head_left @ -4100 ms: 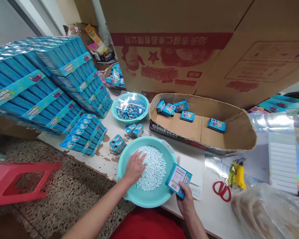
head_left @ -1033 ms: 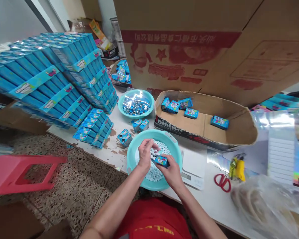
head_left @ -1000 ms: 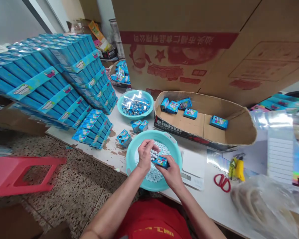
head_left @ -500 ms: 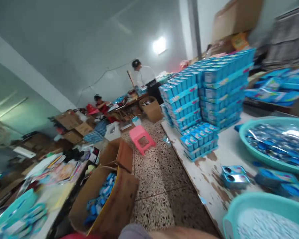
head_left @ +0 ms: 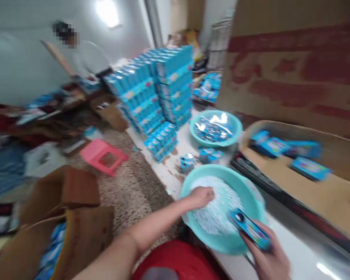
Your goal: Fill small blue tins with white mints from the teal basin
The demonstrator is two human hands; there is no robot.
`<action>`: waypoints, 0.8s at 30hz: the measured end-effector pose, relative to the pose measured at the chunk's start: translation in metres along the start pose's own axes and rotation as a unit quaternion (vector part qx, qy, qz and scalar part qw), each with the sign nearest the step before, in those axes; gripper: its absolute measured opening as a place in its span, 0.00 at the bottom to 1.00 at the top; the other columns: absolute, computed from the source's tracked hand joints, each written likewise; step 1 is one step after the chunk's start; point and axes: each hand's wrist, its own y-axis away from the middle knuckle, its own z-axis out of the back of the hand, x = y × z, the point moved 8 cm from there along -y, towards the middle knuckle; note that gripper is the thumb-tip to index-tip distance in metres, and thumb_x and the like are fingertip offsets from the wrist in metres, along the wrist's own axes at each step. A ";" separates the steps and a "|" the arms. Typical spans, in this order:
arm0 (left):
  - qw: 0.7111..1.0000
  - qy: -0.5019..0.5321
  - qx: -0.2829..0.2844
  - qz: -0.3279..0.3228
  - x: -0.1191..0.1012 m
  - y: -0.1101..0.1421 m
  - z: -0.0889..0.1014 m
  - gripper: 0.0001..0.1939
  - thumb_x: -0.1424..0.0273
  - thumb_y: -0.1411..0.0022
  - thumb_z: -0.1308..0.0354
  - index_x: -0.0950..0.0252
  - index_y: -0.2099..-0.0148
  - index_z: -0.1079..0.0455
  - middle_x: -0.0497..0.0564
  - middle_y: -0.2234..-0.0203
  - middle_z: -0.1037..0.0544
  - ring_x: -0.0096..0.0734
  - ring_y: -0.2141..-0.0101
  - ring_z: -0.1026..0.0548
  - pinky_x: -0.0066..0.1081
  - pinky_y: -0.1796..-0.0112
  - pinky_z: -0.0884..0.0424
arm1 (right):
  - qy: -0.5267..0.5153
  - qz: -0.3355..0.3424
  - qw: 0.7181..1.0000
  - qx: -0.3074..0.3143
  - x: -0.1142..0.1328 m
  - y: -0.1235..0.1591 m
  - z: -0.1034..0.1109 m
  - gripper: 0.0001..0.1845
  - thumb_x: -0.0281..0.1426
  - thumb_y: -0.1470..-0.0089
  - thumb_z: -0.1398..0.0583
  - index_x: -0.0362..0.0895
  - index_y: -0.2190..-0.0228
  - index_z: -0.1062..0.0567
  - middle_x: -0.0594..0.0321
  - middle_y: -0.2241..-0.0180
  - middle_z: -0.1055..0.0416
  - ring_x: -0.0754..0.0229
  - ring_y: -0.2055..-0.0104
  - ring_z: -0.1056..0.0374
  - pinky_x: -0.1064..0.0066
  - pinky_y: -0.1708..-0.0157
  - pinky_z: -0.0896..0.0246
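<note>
The picture is smeared by head motion. My left hand (head_left: 202,195) reaches into the teal basin (head_left: 252,196) and rests on the heap of small white pellets (head_left: 218,206); its fingers look curled, but what they hold is blurred. My right hand (head_left: 270,258) grips a small blue box (head_left: 249,228) over the basin's near right rim, its round opening facing up.
A second teal bowl (head_left: 216,127) of shiny pieces stands behind. Stacked blue cartons (head_left: 160,89) rise at the table's far left, loose small boxes (head_left: 188,161) lie between. A low cardboard tray (head_left: 323,182) holds blue boxes. A pink stool (head_left: 103,153), open cartons (head_left: 61,217) and a person (head_left: 81,54) are at left.
My head swung left toward the room and has turned back toward the table. My left hand went from the box down into the pellets; my right hand moved the box to the basin's right rim.
</note>
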 end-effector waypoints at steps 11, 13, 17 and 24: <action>0.970 -0.198 0.123 0.064 -0.018 -0.010 -0.120 0.34 0.50 0.47 0.49 0.58 0.40 0.42 0.61 0.39 0.49 0.65 0.41 0.50 0.60 0.51 0.42 | 0.036 0.118 0.975 -0.185 -0.021 0.004 -0.004 0.17 0.36 0.52 0.35 0.44 0.60 0.28 0.58 0.64 0.30 0.55 0.61 0.32 0.59 0.59 0.35; 0.982 -0.135 0.121 0.048 -0.025 -0.010 -0.136 0.29 0.55 0.44 0.51 0.59 0.42 0.40 0.62 0.41 0.44 0.61 0.45 0.42 0.57 0.52 0.39 | 0.044 0.116 0.970 -0.207 -0.023 0.007 -0.004 0.17 0.35 0.52 0.35 0.43 0.60 0.28 0.57 0.64 0.30 0.54 0.61 0.33 0.58 0.59 0.36; 0.993 0.011 0.102 0.052 -0.022 -0.016 -0.140 0.18 0.66 0.50 0.45 0.63 0.55 0.31 0.58 0.57 0.29 0.52 0.55 0.30 0.48 0.53 0.37 | 0.029 0.089 0.975 -0.200 -0.021 0.003 -0.002 0.17 0.36 0.52 0.35 0.43 0.60 0.29 0.58 0.63 0.30 0.55 0.60 0.33 0.59 0.57 0.37; 0.964 0.244 0.076 0.069 -0.005 -0.023 -0.087 0.08 0.64 0.52 0.47 0.64 0.73 0.36 0.45 0.84 0.34 0.28 0.81 0.33 0.26 0.80 0.37 | -0.005 0.020 0.994 -0.106 -0.013 -0.005 -0.010 0.17 0.38 0.53 0.36 0.45 0.61 0.28 0.59 0.62 0.30 0.55 0.59 0.33 0.61 0.57 0.37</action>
